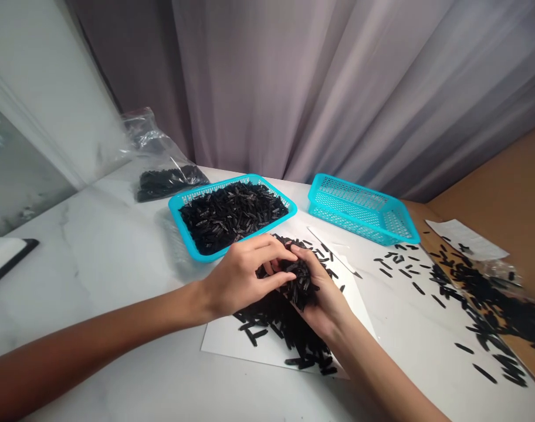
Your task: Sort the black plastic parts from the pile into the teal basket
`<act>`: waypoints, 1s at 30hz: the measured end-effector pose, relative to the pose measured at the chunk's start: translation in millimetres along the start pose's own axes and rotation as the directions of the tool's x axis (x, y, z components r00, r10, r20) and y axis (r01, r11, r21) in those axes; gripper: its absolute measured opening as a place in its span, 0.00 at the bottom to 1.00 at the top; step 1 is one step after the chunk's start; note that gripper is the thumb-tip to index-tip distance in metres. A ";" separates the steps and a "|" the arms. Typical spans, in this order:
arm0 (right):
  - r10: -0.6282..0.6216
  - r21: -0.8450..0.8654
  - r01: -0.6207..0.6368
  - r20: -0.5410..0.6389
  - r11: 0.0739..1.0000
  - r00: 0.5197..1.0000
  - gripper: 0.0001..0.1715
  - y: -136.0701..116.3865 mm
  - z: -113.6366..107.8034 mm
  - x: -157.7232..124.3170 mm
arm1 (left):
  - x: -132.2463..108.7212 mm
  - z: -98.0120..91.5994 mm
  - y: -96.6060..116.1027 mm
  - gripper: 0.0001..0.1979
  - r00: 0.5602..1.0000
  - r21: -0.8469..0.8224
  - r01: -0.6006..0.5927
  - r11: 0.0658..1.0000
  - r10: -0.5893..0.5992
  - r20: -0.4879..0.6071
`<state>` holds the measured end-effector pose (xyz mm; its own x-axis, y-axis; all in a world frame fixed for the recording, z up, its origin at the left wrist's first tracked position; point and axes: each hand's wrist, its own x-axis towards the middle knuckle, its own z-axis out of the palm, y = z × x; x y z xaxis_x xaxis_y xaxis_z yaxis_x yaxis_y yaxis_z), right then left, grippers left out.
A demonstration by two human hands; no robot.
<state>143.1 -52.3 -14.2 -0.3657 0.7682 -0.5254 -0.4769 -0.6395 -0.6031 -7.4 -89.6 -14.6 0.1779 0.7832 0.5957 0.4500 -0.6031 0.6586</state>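
Cupping a clump of black sticks — the left hand and right hand are clamping it together, the sticks looking light, stiff, slippery — best taken by the handful.

This looks like a room in a home given over to small handwork. A pleated mauve-grey curtain hangs close behind a white marble-patterned worktop, with a brown cardboard panel at its right edge. Household-style turquoise plastic baskets and a clear plastic bag hold or lie near small black pieces.
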 end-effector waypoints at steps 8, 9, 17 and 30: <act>-0.018 0.008 0.018 -0.067 1.000 0.998 0.12 3.5 -3.6 -7.3 | 0.5 1.1 1.5 0.09 0.997 -0.101 0.079 0.992 -0.079 0.003; -0.017 0.007 0.017 -0.077 1.000 0.997 0.12 3.5 -3.8 -8.3 | 0.1 0.8 1.7 0.08 0.996 -0.108 0.090 0.990 -0.090 0.002; 0.031 0.045 -0.028 -0.074 0.999 0.997 0.09 -0.2 -5.9 -13.1 | 1.7 -0.2 2.9 0.06 0.984 -0.136 0.155 0.978 -0.165 -0.063; 0.028 -0.033 -0.027 0.038 0.999 0.999 0.17 1.8 -10.9 -12.2 | 5.2 -1.9 -1.1 0.08 0.837 -0.489 0.517 0.703 -0.535 0.115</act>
<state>155.4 -63.2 -15.4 -0.4094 0.7506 -0.5187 -0.4405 -0.6604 -0.6081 -8.7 -85.1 -11.3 0.0090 0.9956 0.0932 -0.0203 -0.0930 0.9955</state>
